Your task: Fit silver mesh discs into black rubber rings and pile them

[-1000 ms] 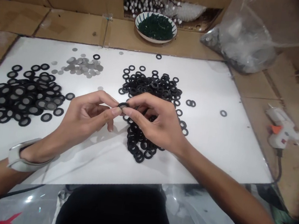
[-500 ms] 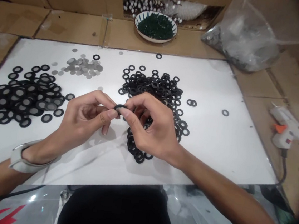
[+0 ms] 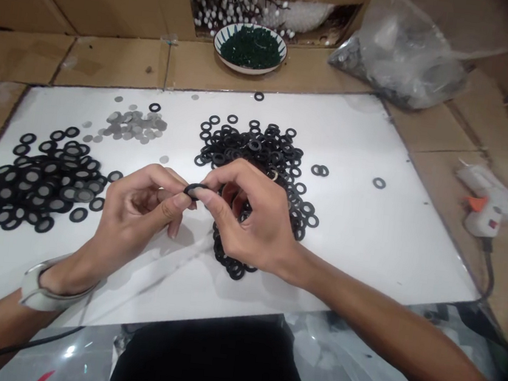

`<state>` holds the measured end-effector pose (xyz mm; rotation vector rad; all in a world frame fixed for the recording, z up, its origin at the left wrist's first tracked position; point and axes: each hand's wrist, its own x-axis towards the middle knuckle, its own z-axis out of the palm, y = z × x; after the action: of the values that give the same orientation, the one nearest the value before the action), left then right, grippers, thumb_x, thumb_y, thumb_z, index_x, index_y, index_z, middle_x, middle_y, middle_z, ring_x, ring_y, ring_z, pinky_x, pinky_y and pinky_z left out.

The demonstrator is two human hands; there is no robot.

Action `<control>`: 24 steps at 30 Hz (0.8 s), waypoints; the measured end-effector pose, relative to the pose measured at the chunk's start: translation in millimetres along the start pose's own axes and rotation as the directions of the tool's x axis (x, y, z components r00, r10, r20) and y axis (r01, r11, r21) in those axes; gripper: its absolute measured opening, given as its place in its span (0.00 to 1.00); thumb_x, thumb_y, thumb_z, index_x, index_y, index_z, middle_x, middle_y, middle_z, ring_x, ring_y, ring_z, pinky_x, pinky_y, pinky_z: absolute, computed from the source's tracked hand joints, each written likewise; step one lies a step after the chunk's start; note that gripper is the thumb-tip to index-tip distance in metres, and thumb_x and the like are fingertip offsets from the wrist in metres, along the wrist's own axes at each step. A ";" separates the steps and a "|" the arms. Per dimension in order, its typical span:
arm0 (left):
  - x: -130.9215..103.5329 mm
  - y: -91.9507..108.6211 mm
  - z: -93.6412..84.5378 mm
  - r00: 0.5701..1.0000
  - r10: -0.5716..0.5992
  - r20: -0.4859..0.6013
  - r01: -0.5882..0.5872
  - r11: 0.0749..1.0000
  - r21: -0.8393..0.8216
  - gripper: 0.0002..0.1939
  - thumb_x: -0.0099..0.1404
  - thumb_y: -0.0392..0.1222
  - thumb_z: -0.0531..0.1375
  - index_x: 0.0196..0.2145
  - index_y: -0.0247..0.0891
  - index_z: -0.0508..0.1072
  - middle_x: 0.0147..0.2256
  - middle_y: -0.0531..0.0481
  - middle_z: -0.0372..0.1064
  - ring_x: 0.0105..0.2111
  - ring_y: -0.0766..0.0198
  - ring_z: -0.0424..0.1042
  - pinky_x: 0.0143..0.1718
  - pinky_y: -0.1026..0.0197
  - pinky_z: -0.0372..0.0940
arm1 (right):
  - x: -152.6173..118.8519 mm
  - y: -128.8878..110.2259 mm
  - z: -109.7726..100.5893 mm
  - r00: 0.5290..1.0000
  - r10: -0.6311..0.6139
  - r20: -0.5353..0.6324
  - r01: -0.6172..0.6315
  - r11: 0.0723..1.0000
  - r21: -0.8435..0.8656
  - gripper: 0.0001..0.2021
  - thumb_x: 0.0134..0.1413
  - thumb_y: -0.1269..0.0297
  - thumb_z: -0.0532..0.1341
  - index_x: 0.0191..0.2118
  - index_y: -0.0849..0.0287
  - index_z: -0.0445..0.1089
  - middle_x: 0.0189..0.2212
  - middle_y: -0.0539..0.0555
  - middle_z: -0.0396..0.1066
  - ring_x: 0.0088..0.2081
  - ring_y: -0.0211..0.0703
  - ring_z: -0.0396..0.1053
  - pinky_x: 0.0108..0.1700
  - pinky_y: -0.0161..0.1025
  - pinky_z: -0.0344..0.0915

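Both hands meet above the white sheet [image 3: 390, 243], pinching one black ring [image 3: 193, 190] between them. The left hand [image 3: 139, 214] is curled nearly closed, thumb and forefinger on the ring's left edge; the right hand [image 3: 250, 221] is curled the same way, thumb and forefinger tips closed on its right side. The ring is held off the sheet, edge-on to the camera.

Open white surface lies to the right of the right hand, out to the sheet's right edge, with only a stray ring [image 3: 379, 183] on it. There is also bare sheet between the wrists and the near edge.

Directly beyond and under the right hand sits a heap of plain black rings [image 3: 259, 148], matte and rubbery-looking. To the left of the left hand lies a pile of rings with grey centres [image 3: 39, 178]. Beyond the left hand is a small scatter of flat grey discs [image 3: 133, 123]. Farther off stand a bowl of dark green bits [image 3: 251, 46] and a crumpled clear plastic bag [image 3: 401, 60] on brown cardboard. A white glue gun [image 3: 485, 208] lies far right. A pale wristband [image 3: 47, 292] circles the left wrist. No writing is legible.
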<state>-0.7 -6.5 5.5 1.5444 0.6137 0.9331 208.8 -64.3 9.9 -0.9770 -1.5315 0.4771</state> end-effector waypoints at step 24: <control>0.1 11.9 -7.8 0.998 0.063 0.001 -0.060 0.933 0.355 0.03 0.76 0.42 0.73 0.40 0.47 0.86 0.36 0.52 0.81 0.27 0.66 0.76 0.22 0.62 0.71 | -7.4 16.7 -9.8 0.982 -0.056 0.178 0.070 0.995 -0.072 0.08 0.81 0.60 0.65 0.46 0.57 0.74 0.40 0.53 0.80 0.41 0.43 0.76 0.41 0.41 0.72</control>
<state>-8.5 -4.4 17.2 1.8906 0.7776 0.9122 223.0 -63.0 -5.2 -0.9635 -1.7460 0.4719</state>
